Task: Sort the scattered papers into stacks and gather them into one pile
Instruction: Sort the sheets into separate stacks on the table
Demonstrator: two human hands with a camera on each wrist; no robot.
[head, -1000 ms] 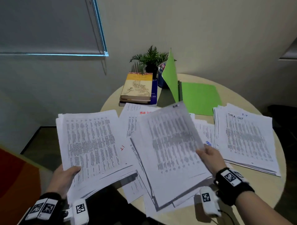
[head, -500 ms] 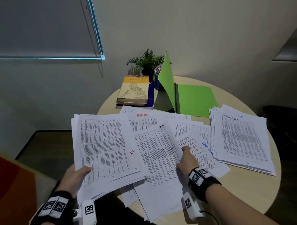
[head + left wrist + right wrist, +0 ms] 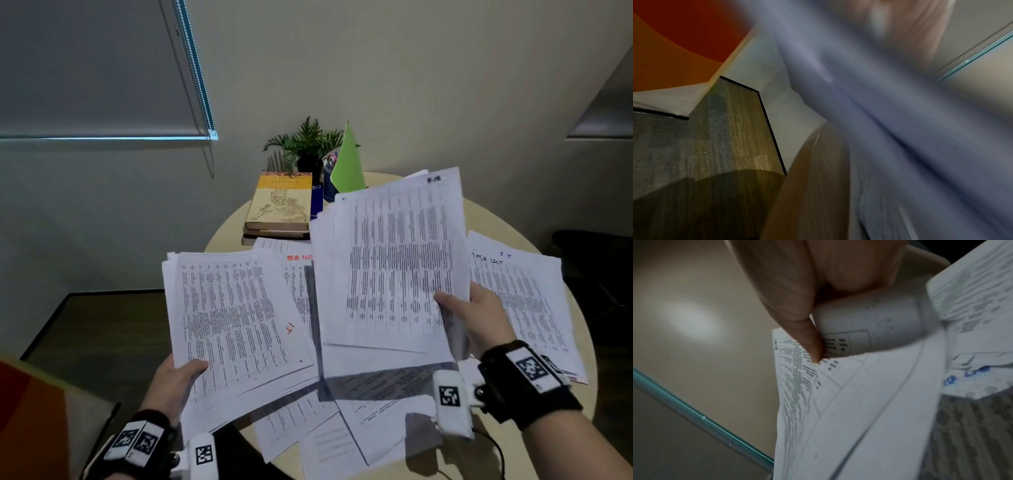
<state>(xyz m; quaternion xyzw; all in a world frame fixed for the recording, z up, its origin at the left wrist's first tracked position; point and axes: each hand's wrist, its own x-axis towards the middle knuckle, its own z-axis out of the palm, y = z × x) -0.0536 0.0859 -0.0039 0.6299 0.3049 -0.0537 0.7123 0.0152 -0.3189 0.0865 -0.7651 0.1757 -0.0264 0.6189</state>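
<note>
The sorting looks roughly half done. The right hand (image 3: 479, 318) pinches a lifted bundle of sheets (image 3: 394, 267) above loose papers (image 3: 329, 435) on the near table (image 3: 579, 455). The left hand (image 3: 174, 380) grips another stack (image 3: 233, 315) at its near-left edge. A third stack (image 3: 527, 301) lies right; merging remains.

Counter (image 3: 582, 359): loose sheets (image 3: 329, 428) spread at near edge. Stack (image 3: 534, 301) on R side. Books (image 3: 281, 205) at far L; plant (image 3: 305, 144) behind them; folder (image 3: 347, 162) upright just R of plant. L hand (image 3: 174, 380) holds a sheaf (image 3: 233, 315) over L edge; R hand (image 3: 479, 318) holds a sheaf (image 3: 394, 260) above centre.
</note>
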